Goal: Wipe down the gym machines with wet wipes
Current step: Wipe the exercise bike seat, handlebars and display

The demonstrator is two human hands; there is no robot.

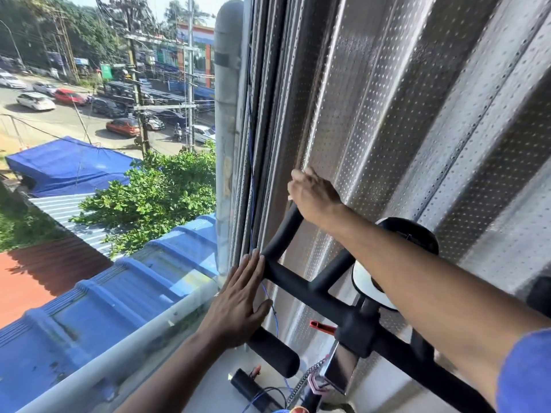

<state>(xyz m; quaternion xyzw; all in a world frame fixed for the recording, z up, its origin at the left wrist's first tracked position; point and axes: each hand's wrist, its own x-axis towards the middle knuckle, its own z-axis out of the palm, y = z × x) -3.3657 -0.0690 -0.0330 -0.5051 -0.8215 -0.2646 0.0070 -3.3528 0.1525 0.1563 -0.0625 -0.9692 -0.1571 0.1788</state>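
Observation:
The black padded handlebar (298, 281) of an exercise bike stands right against a window. My right hand (313, 195) is closed in a fist around the far upper end of the handlebar loop. My left hand (238, 305) lies flat with fingers straight against the loop's left corner, holding nothing. No wet wipe shows in either hand; anything inside the right fist is hidden. A short padded grip end (277, 350) sticks out below my left hand.
A perforated silver blind (387, 114) hangs close behind the handlebar, with a thin blue cord (252, 174) beside it. A white round console (366, 287) and a red lever (320, 326) sit on the stem. A black cylinder (250, 389) lies on the sill (220, 383).

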